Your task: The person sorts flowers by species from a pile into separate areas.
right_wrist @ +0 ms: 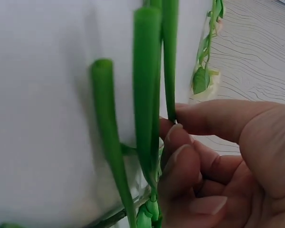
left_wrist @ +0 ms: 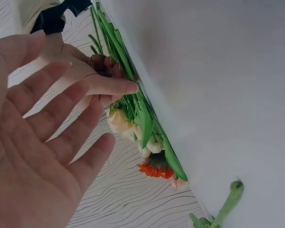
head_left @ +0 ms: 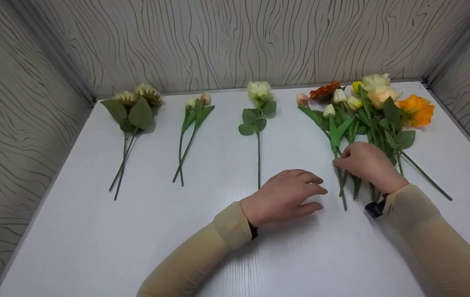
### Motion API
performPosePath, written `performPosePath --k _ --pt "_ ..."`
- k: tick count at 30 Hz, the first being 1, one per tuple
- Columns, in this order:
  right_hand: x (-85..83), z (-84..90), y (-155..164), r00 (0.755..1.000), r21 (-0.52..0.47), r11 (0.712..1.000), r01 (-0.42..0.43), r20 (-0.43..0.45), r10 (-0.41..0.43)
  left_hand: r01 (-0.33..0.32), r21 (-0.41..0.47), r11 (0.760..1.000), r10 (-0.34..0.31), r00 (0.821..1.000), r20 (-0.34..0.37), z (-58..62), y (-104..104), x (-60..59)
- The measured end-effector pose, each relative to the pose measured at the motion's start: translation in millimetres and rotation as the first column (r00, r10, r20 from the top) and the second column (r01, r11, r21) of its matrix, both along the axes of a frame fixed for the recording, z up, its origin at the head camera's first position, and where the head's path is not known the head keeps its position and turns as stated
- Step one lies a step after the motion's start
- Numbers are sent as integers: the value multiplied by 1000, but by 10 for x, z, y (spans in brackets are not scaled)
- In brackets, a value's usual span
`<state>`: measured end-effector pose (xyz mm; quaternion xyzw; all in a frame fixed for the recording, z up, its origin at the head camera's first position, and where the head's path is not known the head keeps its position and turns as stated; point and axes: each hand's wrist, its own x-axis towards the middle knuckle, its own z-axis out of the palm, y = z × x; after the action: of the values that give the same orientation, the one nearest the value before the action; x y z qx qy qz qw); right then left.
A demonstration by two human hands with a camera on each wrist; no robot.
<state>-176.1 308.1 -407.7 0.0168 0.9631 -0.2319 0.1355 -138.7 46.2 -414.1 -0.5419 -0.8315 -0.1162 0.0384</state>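
My right hand [head_left: 364, 163] reaches into a pile of artificial flowers on the right of the white table. In the right wrist view its thumb and index finger pinch a green tulip stem [right_wrist: 169, 71], beside other thick stems. A white tulip [head_left: 329, 110] and a pink tulip [head_left: 302, 99] lie just beyond this hand. My left hand [head_left: 286, 194] hovers above the table with its fingers spread, holding nothing. Close to its wrist is the lower stem of a single cream rose [head_left: 258, 90]; part of that stem is hidden behind the hand.
Two tulips [head_left: 195, 109] with crossed stems lie left of the rose. Farther left are two pale, broad-leaved flowers [head_left: 135, 109]. The right pile also holds an orange-red gerbera [head_left: 324, 90], an orange flower [head_left: 417, 110] and a peach rose [head_left: 383, 97]. Wood-patterned panels [head_left: 218, 41] border the table.
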Motion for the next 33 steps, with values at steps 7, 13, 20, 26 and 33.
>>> performPosePath --k 7,13,20,26,33 --pt "28 83 35 997 -110 991 79 7 -79 -109 108 988 91 983 157 55 -61 -66" --pt "106 204 -65 990 -283 952 120 -41 -137 -281 217 935 185 908 377 86 -107 -109" --pt "170 240 -375 967 -613 786 80 -143 -210 -460 297 837 117 680 724 93 -101 -147" --pt "179 316 -611 955 -736 676 16 -189 -229 -546 390 741 -96 488 867 72 -108 -176" --pt "167 320 -645 956 -844 535 -33 -182 -229 -582 418 697 -152 450 880 87 -133 -207"
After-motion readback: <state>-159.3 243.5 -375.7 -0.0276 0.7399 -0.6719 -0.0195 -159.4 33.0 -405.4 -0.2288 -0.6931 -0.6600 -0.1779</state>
